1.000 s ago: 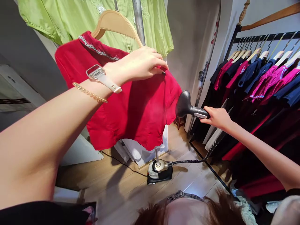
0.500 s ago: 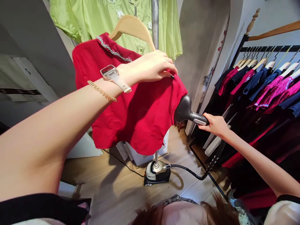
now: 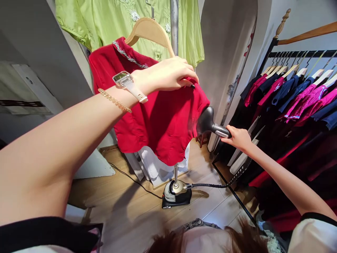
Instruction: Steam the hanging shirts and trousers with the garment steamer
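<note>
A red blouse [image 3: 165,123] with a silvery trimmed collar hangs from a wooden hanger [image 3: 149,30]. My left hand [image 3: 176,73], with a watch and a beaded bracelet on its wrist, pinches the blouse near the shoulder at its right side. In my right hand [image 3: 238,137] is the handle of a black garment steamer head [image 3: 206,121], its face against the right edge of the blouse near the sleeve. Faint steam shows there. A black hose [image 3: 207,185] runs from behind the right hand down to the steamer base [image 3: 176,195] on the floor.
Behind the blouse hangs a light green top [image 3: 110,21] beside a metal pole [image 3: 174,28]. A rack [image 3: 302,53] full of dark and magenta garments stands at the right. A black cord [image 3: 131,181] crosses the wooden floor.
The blouse's left side and hem have swung inward and up. My right hand and the steamer head have shifted slightly left. My left hand keeps its hold.
</note>
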`<move>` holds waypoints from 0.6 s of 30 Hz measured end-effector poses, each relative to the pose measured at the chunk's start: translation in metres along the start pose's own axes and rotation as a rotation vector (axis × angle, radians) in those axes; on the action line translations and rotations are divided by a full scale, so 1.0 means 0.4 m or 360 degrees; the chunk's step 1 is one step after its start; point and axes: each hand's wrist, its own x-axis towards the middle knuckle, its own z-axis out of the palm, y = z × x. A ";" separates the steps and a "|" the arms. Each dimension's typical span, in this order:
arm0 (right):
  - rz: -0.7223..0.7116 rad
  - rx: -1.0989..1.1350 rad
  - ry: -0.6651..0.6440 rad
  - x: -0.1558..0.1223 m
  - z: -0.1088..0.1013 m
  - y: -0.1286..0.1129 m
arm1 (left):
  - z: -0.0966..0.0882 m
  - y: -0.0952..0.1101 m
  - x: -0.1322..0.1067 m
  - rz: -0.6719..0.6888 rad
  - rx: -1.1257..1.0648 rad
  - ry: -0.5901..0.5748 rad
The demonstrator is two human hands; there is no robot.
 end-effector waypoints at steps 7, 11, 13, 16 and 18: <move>0.0035 -0.0017 0.0013 0.002 0.020 0.000 | -0.002 0.005 0.005 0.0040 -0.0093 0.0025; -0.0082 0.0073 0.0022 0.007 0.027 0.001 | -0.007 0.012 0.006 -0.0018 -0.0023 -0.0043; 0.0016 0.0033 0.0005 0.008 0.027 -0.002 | -0.008 0.010 0.006 0.0001 -0.0019 -0.0019; 0.0120 0.0024 0.0025 0.000 0.029 -0.008 | -0.008 0.001 0.009 0.0069 0.0047 0.0020; 0.0076 0.0091 0.0049 -0.010 0.036 -0.010 | -0.004 -0.002 0.015 0.0077 0.0083 0.0017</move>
